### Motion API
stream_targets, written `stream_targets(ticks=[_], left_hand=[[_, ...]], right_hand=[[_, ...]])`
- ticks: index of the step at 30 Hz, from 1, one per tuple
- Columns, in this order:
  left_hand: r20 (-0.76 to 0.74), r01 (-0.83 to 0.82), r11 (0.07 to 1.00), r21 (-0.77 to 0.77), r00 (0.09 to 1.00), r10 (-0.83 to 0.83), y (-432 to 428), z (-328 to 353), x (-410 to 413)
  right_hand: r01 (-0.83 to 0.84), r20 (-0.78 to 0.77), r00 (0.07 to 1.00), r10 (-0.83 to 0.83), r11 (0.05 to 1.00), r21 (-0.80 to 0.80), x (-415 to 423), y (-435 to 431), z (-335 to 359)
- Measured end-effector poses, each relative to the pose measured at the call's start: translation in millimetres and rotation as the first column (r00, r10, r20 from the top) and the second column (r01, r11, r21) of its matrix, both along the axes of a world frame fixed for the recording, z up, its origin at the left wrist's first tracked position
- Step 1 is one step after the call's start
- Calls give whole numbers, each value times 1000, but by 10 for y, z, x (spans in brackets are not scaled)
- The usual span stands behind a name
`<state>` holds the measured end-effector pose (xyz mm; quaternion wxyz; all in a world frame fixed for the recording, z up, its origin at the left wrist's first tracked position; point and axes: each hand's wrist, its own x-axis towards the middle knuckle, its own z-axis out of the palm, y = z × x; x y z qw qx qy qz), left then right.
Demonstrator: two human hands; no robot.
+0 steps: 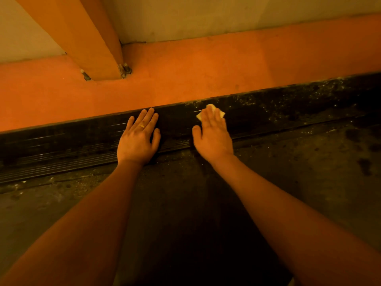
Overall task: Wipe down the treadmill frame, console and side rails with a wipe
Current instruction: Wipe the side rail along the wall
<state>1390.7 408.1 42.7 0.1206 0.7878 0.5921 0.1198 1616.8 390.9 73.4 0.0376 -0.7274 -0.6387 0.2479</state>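
- wipe point(221, 114) is a small pale wad sitting under the fingers of the right hand point(212, 137); only its corners poke out past the fingertips, at the far side and on either side
- right hand is flat, fingers straight and together, pressing the wipe down on the rail point(61, 149); thumb spread out to the side, not curled round anything
- left hand point(138, 139) is just beside it, apart from the wipe; also flat, palm down on the rail, fingers a bit spread, holding nothing; there's a ring point(141, 126) on one finger
- the rail is black and ribbed, running across the view; the bit right of the wipe is covered in pale dust point(288, 104); the stretch by the left hand looks shinier
- on the near side of the rail is the dark belt point(309, 172), grubby with some darker blotches; both forearms reach over it
- beyond the rail is the orange frame point(206, 75); an orange post point(82, 34) rises off it at an angle, with bolts point(125, 70) at its foot
- past that it's a pale plain surface point(226, 15); can't tell if it's floor or wall; light is dim and very orange
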Motion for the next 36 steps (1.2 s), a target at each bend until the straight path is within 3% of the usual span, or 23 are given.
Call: stream_targets(ticks=[4, 7, 11, 17, 27, 30, 36], left_hand=[[9, -10, 1000, -4, 1000, 10, 1, -1, 9], [14, -12, 1000, -4, 1000, 12, 4, -9, 2], [4, -5, 1000, -1, 1000, 5, 8, -19, -8], [11, -3, 1000, 7, 1000, 3, 4, -17, -3], [3, 1, 1000, -3, 1000, -1, 4, -7, 1], [2, 2, 1000, -6, 1000, -2, 4, -12, 1], [-3, -1, 1000, -2, 1000, 1, 12, -23, -3]], right_hand=[[-87, 4, 996, 86, 996, 29, 30, -18, -17], [103, 8, 995, -104, 992, 77, 393, 30, -54], [317, -5, 948, -317, 948, 20, 648, 87, -47], [202, 45, 978, -203, 979, 9, 507, 38, -83], [387, 39, 922, -386, 922, -31, 760, 197, -13], [302, 35, 953, -301, 953, -24, 417, 55, -2], [-105, -19, 994, 105, 994, -13, -413, -37, 26]])
